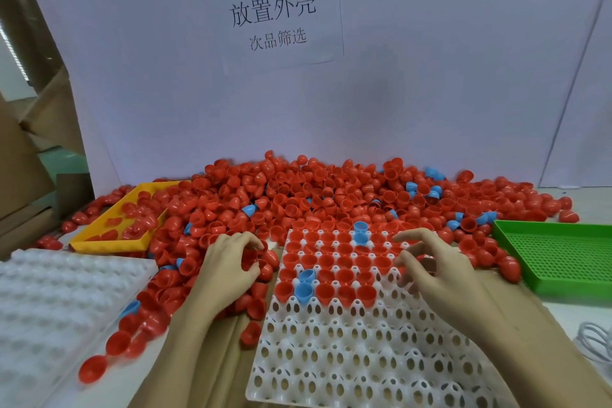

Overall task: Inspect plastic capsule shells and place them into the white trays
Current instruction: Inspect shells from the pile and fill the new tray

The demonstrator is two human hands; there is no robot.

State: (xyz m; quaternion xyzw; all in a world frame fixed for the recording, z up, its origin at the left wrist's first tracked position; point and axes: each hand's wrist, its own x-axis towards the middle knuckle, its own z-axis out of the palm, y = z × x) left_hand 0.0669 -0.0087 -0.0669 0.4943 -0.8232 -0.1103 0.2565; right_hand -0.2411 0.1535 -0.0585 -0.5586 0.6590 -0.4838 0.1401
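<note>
Where a white board [430, 59] stands, red shells [298, 189] cover the table [583, 202].

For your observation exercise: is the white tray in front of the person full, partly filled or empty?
Partly filled. The white tray holds red and blue shells in its far rows; the near rows show bare holes.

Red and blue capsule shells [298, 195] heaped behind white tray [364, 341]; tray's far rows filled, open side up.

Count: two hands; left hand [228, 261], right hand [437, 270]. White perforated plastic trays: two, one [357, 351] under right fingers [410, 238], second [49, 295] left of left fingers [246, 240]. Yellow plastic bin [109, 242]: one. Green perforated plastic tray [563, 258]: one. Red hemispherical plastic capsule shells [298, 195]: too many to count.
</note>
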